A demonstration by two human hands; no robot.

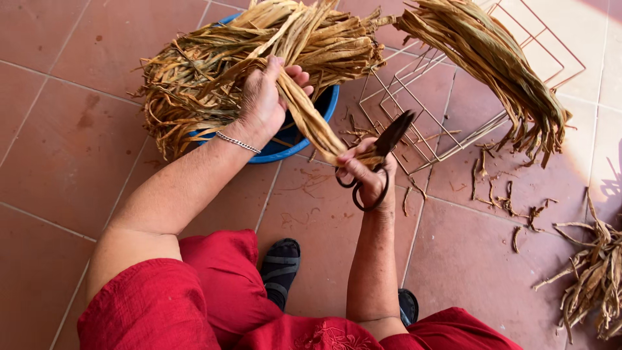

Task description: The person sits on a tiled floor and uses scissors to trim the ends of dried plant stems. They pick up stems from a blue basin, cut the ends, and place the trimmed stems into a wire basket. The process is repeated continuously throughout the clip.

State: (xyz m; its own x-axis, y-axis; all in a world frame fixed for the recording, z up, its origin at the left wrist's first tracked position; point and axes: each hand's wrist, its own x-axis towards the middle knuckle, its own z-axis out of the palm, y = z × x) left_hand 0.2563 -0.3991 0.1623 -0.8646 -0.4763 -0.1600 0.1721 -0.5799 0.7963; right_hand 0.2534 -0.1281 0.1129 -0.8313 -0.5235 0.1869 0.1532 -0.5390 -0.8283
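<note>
Dried leaf strips (311,123) run taut between both hands — left hand (265,97) clamped above, right hand (366,178) pinching their end (black scissors (382,152) looped on its fingers) over open tile floor (65,149).

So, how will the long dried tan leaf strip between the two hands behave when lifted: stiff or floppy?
The long dried tan leaf strip probably is floppy: it bends between the left hand and the right hand. It seems light, since similar strips in the bundle over the blue basin hang limp. The scraps suggest it is brittle.
</note>
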